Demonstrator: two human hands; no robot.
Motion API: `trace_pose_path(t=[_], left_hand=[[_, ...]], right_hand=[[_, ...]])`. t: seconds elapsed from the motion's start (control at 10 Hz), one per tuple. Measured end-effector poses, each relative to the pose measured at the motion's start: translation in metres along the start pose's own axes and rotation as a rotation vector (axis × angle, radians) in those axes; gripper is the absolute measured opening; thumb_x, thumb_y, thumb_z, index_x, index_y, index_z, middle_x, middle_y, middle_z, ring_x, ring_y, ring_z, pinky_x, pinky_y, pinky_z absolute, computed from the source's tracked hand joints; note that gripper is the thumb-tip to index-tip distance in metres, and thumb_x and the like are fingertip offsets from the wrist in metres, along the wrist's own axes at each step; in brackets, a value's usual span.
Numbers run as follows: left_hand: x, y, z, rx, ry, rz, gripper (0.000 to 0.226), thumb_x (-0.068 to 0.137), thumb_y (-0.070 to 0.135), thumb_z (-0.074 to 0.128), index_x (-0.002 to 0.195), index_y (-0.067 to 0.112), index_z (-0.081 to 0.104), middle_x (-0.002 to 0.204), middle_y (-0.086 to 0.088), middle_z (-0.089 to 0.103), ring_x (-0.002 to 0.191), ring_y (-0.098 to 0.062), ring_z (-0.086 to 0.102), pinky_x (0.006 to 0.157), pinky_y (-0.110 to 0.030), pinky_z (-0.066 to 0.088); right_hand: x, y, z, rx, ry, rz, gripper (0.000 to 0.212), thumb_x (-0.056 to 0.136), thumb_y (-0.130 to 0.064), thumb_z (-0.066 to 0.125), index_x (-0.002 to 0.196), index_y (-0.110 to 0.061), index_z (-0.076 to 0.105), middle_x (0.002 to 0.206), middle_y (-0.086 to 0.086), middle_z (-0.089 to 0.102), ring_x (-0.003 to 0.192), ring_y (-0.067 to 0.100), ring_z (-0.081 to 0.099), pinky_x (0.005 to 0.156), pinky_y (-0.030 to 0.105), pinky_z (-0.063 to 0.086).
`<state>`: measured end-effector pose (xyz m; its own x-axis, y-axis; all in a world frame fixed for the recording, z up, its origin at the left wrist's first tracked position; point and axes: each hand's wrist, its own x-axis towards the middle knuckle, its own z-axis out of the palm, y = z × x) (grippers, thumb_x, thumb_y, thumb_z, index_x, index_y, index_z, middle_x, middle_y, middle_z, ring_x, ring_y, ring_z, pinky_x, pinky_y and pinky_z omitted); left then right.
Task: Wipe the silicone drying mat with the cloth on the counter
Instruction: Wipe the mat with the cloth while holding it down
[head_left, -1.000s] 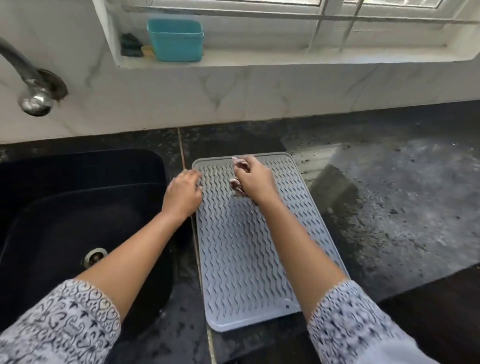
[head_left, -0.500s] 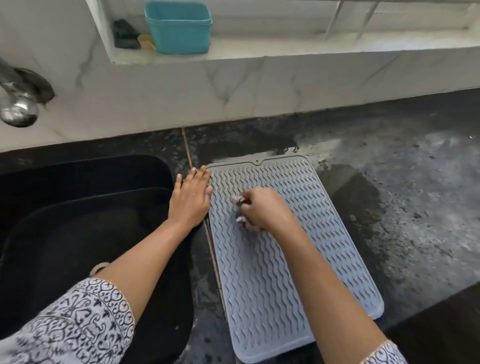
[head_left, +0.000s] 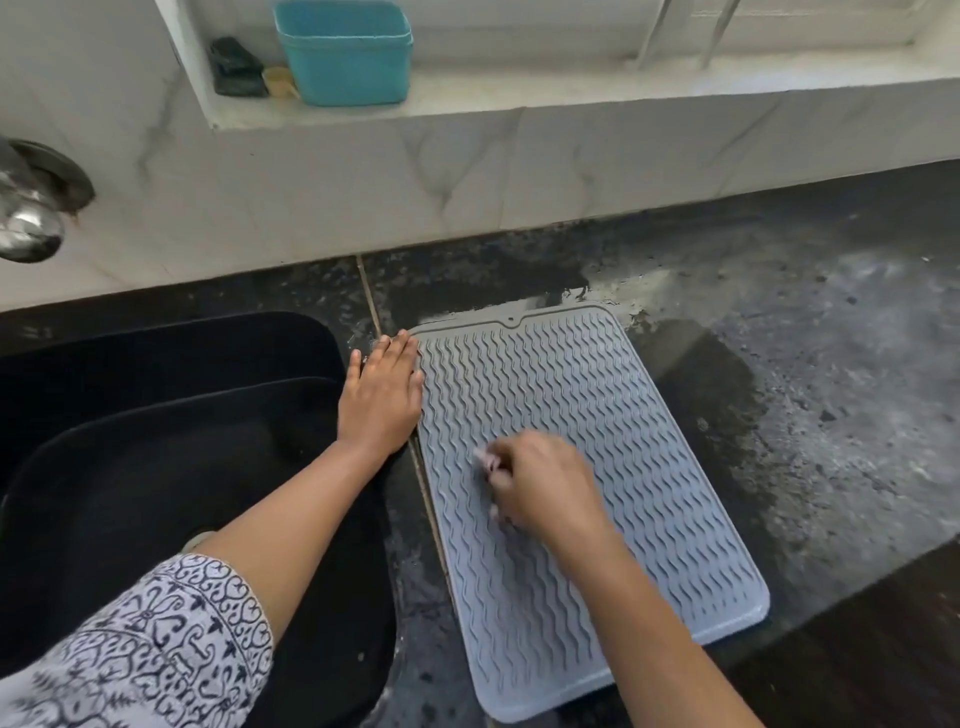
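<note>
A grey silicone drying mat (head_left: 587, 395) with wavy ridges lies on the dark counter, right of the sink. My right hand (head_left: 545, 486) is closed on a small bunched cloth (head_left: 485, 460) and presses it on the middle of the mat; only a pale, blurred bit of cloth shows at the fingers. My left hand (head_left: 382, 397) lies flat with fingers together on the counter strip, against the mat's left edge near its far corner.
A black sink (head_left: 156, 467) lies to the left, with a metal tap (head_left: 31, 223) above it. A teal tub (head_left: 345, 52) and dark scrubber (head_left: 236, 67) sit on the window ledge. The counter (head_left: 805, 389) right of the mat looks wet and streaked.
My right hand has drawn the cloth from the mat's far end toward me to its middle. My left hand flattened out against the mat's left edge. The view tilted down.
</note>
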<state>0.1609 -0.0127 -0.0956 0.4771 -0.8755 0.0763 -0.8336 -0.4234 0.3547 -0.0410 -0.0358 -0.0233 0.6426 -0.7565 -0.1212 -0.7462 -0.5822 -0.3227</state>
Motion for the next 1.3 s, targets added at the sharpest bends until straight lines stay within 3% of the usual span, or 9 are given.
trace_pose_path(t=[0.2,0.4,0.6,0.7,0.8,1.0,1.1,1.2,1.3], left_hand=[[0.0,0.002,-0.001,-0.017,0.003,-0.01,0.052,0.101,0.034,0.033,0.15,0.018,0.027,0.158,0.003,0.023,0.146,-0.015,0.014,0.117,-0.041,0.0],[0.0,0.001,-0.001,-0.018,-0.003,-0.015,0.053,0.1,0.036,0.032,0.15,0.019,0.026,0.158,0.004,0.021,0.146,-0.014,0.012,0.117,-0.041,-0.001],[0.001,0.0,-0.001,-0.017,-0.001,-0.006,0.053,0.1,0.036,0.033,0.15,0.019,0.026,0.158,0.004,0.021,0.146,-0.014,0.012,0.117,-0.041,-0.001],[0.0,0.0,0.0,-0.004,0.0,-0.016,0.054,0.1,0.037,0.032,0.15,0.02,0.026,0.158,0.004,0.021,0.146,-0.014,0.012,0.117,-0.041,-0.002],[0.0,0.001,0.0,-0.002,0.005,-0.018,0.053,0.1,0.038,0.032,0.15,0.02,0.026,0.158,0.005,0.022,0.146,-0.013,0.013,0.118,-0.041,-0.001],[-0.001,0.001,-0.001,-0.014,0.01,-0.011,0.053,0.1,0.036,0.033,0.15,0.019,0.027,0.158,0.004,0.022,0.146,-0.014,0.014,0.118,-0.042,-0.001],[-0.001,0.0,-0.001,-0.024,0.014,-0.008,0.053,0.1,0.036,0.033,0.15,0.018,0.027,0.158,0.004,0.022,0.146,-0.014,0.014,0.117,-0.042,0.0],[-0.001,0.001,0.0,-0.02,0.01,-0.005,0.053,0.1,0.036,0.033,0.15,0.018,0.027,0.158,0.004,0.022,0.146,-0.014,0.014,0.117,-0.042,0.0],[0.0,0.001,0.0,-0.001,0.015,-0.015,0.053,0.1,0.036,0.033,0.15,0.019,0.027,0.158,0.004,0.022,0.146,-0.014,0.014,0.118,-0.043,0.0]], right_hand=[[0.111,-0.018,0.024,-0.029,0.137,-0.015,0.044,0.092,-0.03,0.044,0.136,-0.027,0.043,0.144,0.004,0.041,0.135,0.036,0.026,0.106,0.049,0.026],[0.044,-0.007,0.025,-0.158,0.187,-0.061,0.03,0.093,-0.024,0.048,0.122,-0.016,0.054,0.118,0.006,0.059,0.101,0.027,0.05,0.08,0.034,0.044],[-0.01,0.0,-0.032,0.033,-0.287,0.104,0.018,0.094,-0.032,0.049,0.103,-0.028,0.064,0.081,-0.006,0.068,0.07,0.01,0.063,0.063,0.027,0.053],[0.047,-0.009,-0.025,0.102,0.05,0.089,0.022,0.094,-0.031,0.048,0.11,-0.027,0.061,0.089,-0.006,0.065,0.079,0.011,0.061,0.068,0.03,0.052],[0.087,-0.018,0.004,-0.042,0.122,0.013,0.039,0.093,-0.028,0.042,0.13,-0.021,0.05,0.124,0.002,0.056,0.106,0.024,0.048,0.083,0.036,0.043],[0.014,-0.004,0.009,-0.212,0.049,0.023,0.026,0.096,-0.02,0.041,0.115,-0.014,0.057,0.112,0.008,0.061,0.099,0.027,0.049,0.07,0.032,0.041],[-0.032,0.007,-0.014,-0.224,-0.224,0.064,0.027,0.094,-0.03,0.041,0.104,-0.017,0.063,0.098,0.004,0.066,0.091,0.025,0.057,0.065,0.031,0.042],[-0.016,0.002,-0.033,0.063,-0.207,0.161,0.026,0.094,-0.038,0.043,0.099,-0.025,0.065,0.079,-0.004,0.068,0.077,0.018,0.064,0.069,0.035,0.054],[0.04,-0.006,-0.012,0.099,0.067,0.117,0.03,0.092,-0.032,0.043,0.118,-0.026,0.058,0.109,-0.001,0.064,0.102,0.022,0.054,0.086,0.038,0.046]])
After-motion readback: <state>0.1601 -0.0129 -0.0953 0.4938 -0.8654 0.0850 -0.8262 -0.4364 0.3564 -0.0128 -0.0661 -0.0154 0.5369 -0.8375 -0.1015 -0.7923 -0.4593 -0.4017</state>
